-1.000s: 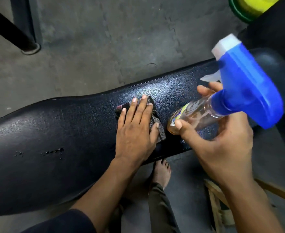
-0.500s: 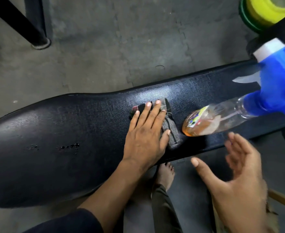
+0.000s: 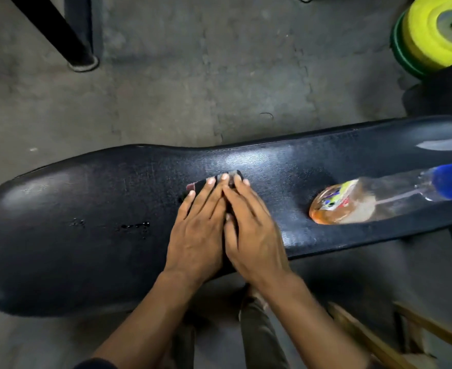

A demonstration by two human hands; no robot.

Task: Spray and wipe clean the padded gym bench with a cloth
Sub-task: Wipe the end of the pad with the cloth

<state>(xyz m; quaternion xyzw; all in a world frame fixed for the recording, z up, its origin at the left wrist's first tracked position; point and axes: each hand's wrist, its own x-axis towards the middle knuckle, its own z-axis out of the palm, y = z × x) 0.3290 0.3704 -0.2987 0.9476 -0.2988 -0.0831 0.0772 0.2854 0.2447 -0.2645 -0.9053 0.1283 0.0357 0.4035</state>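
The black padded bench (image 3: 86, 235) runs across the view from lower left to right. A dark cloth (image 3: 197, 185) lies on its middle, mostly hidden under my hands; only its far edge shows. My left hand (image 3: 198, 230) and my right hand (image 3: 251, 230) press flat on the cloth side by side, fingers together. A clear spray bottle (image 3: 374, 202) with a blue trigger head stands on the bench to the right, apart from my hands. Small drops of liquid (image 3: 135, 225) sit on the pad to the left of the cloth.
The floor is grey concrete. A black metal leg (image 3: 67, 41) stands at the top left. Yellow and green weight plates (image 3: 432, 35) are at the top right. A wooden frame (image 3: 395, 339) is at the bottom right. My leg and bare foot (image 3: 257, 323) are below the bench.
My right hand let go of the spray bottle, which now stands on the bench, and came down onto the cloth beside my left hand. The view shifted right.
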